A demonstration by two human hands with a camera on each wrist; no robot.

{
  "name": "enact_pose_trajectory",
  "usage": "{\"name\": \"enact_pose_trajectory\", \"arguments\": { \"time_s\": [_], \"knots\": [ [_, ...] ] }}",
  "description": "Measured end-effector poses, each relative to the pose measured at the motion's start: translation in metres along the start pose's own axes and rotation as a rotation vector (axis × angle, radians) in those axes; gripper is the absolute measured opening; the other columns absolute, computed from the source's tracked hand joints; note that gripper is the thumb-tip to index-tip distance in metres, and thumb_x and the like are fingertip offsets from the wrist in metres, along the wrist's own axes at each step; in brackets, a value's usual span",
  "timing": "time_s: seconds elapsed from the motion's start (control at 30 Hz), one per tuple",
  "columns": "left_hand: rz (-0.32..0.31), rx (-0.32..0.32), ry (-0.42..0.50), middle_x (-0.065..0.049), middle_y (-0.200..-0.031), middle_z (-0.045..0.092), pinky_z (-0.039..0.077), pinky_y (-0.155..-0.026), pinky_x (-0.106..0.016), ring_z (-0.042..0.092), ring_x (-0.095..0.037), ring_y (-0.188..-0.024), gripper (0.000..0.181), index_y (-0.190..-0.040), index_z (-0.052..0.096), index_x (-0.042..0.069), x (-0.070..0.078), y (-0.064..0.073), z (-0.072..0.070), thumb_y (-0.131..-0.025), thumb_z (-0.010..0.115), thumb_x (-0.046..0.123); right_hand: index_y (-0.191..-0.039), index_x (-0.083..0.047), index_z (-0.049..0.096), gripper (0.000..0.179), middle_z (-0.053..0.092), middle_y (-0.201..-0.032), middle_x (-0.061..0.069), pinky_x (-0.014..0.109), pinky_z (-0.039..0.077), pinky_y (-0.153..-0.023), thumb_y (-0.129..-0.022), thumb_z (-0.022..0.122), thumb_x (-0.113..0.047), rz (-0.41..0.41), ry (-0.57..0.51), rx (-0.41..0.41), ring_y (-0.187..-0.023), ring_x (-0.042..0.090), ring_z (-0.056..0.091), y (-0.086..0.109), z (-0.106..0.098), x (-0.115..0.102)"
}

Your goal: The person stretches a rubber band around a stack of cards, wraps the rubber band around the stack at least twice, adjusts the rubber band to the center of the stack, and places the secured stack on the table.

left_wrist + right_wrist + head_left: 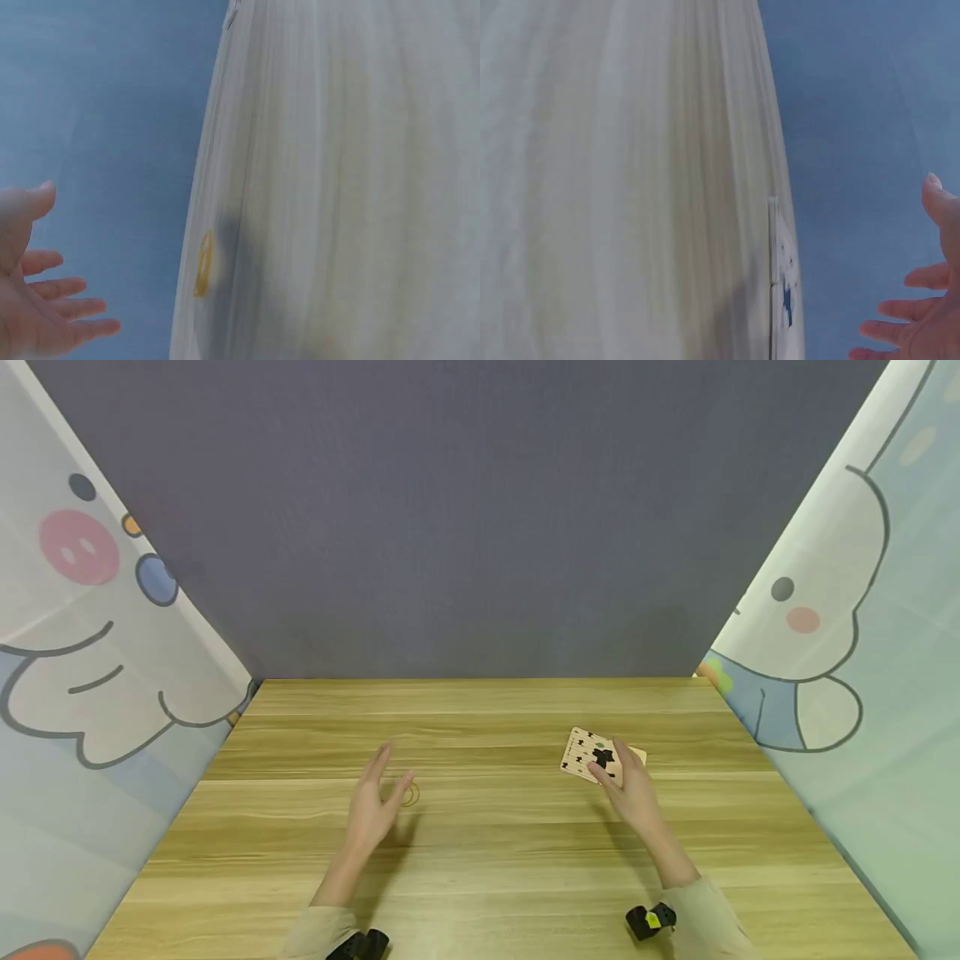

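My left hand point(367, 810) hovers above the table with its thumb and fingers spread and holds nothing. Close by its thumb in the head view lies a thin yellow rubber band point(413, 793); the left wrist view shows the band point(204, 264) flat on the wood beside the hand's shadow. On the other side, my right hand point(636, 795) is over some cream cards point(579, 753) printed with small black bows and a black figure, partly covering them. In the right wrist view those cards point(783, 300) rest on the table, apart from the spread fingers point(911, 307).
The wood-grain table point(480, 860) ends against a dark grey panel point(480, 527) at the back. Cartoon-printed curtains point(45, 793) flank it at left and right. Each wrist carries a small black camera point(651, 921) over a light sleeve point(708, 914).
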State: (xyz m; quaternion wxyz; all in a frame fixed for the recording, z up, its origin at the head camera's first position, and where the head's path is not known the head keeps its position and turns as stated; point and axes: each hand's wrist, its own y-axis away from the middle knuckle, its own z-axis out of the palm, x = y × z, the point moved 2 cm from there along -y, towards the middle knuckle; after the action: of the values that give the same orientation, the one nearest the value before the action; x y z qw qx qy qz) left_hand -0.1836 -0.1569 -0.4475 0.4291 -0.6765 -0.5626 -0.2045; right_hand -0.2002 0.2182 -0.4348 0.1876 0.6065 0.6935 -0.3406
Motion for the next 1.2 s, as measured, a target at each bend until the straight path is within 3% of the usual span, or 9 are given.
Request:
{"name": "enact_pose_trajectory", "arguments": {
  "time_s": [0.23,0.43,0.53,0.73,0.8,0.97,1.2],
  "knots": [
    [-0.097,0.078,0.154,-0.029,-0.125,0.041,0.042,-0.082,-0.055,0.043,-0.047,-0.107,0.057,-0.13,0.037,-0.006,-0.007,0.005,-0.005,-0.085,0.061,0.02,-0.131,0.013,0.028,0.065,0.031,-0.13,0.034,0.057,0.035,-0.088,-0.088,0.057,-0.026,0.089,-0.113,0.062,-0.111,0.05,0.036,0.001,-0.006,0.015],
    [-0.093,0.119,0.221,-0.031,-0.108,0.051,0.052,-0.068,-0.038,0.055,-0.041,-0.088,0.048,-0.121,0.044,-0.012,-0.014,0.007,-0.007,-0.084,0.061,0.013,-0.133,0.011,0.025,0.066,0.032,-0.129,0.033,0.052,0.04,-0.085,-0.087,0.059,-0.023,0.202,-0.196,0.056,-0.111,0.047,0.038,0.002,-0.011,0.028],
    [-0.118,0.112,0.227,-0.029,-0.099,0.055,0.053,-0.065,-0.031,0.057,-0.038,-0.082,0.043,-0.115,0.047,-0.015,-0.019,0.006,-0.008,-0.082,0.063,0.008,-0.134,0.009,0.023,0.068,0.031,-0.129,0.032,0.051,0.039,-0.088,-0.086,0.059,-0.024,0.275,-0.239,0.044,-0.112,0.045,0.037,0.003,-0.013,0.034],
    [-0.223,0.054,0.171,-0.023,-0.092,0.06,0.052,-0.07,-0.034,0.06,-0.036,-0.082,0.033,-0.106,0.056,-0.013,-0.029,0.001,-0.008,-0.079,0.066,0.003,-0.135,0.009,0.022,0.069,0.03,-0.129,0.032,0.049,0.038,-0.089,-0.086,0.06,-0.023,0.387,-0.256,0.031,-0.112,0.045,0.037,0.006,-0.018,0.044],
    [-0.255,0.039,0.168,-0.022,-0.091,0.061,0.053,-0.066,-0.031,0.061,-0.034,-0.08,0.031,-0.104,0.057,-0.012,-0.032,-0.001,-0.007,-0.078,0.066,0.003,-0.135,0.009,0.022,0.07,0.028,-0.13,0.032,0.049,0.037,-0.09,-0.085,0.061,-0.021,0.416,-0.263,0.034,-0.113,0.045,0.036,0.007,-0.018,0.048],
    [-0.319,0.02,0.177,-0.019,-0.085,0.062,0.051,-0.051,-0.027,0.061,-0.028,-0.073,0.029,-0.101,0.059,-0.012,-0.038,-0.007,-0.003,-0.077,0.067,0.002,-0.135,0.009,0.019,0.074,0.022,-0.134,0.033,0.05,0.035,-0.092,-0.083,0.063,-0.018,0.465,-0.287,0.048,-0.115,0.045,0.032,0.01,-0.02,0.058],
    [-0.389,-0.004,0.14,-0.016,-0.08,0.063,0.05,-0.051,-0.025,0.058,-0.019,-0.067,0.028,-0.097,0.061,-0.011,-0.043,-0.012,0.002,-0.073,0.07,0.002,-0.134,0.011,0.018,0.078,0.023,-0.13,0.036,0.051,0.033,-0.093,-0.08,0.066,-0.017,0.5,-0.266,0.046,-0.115,0.047,0.032,0.006,-0.019,0.064]
  ]
}}
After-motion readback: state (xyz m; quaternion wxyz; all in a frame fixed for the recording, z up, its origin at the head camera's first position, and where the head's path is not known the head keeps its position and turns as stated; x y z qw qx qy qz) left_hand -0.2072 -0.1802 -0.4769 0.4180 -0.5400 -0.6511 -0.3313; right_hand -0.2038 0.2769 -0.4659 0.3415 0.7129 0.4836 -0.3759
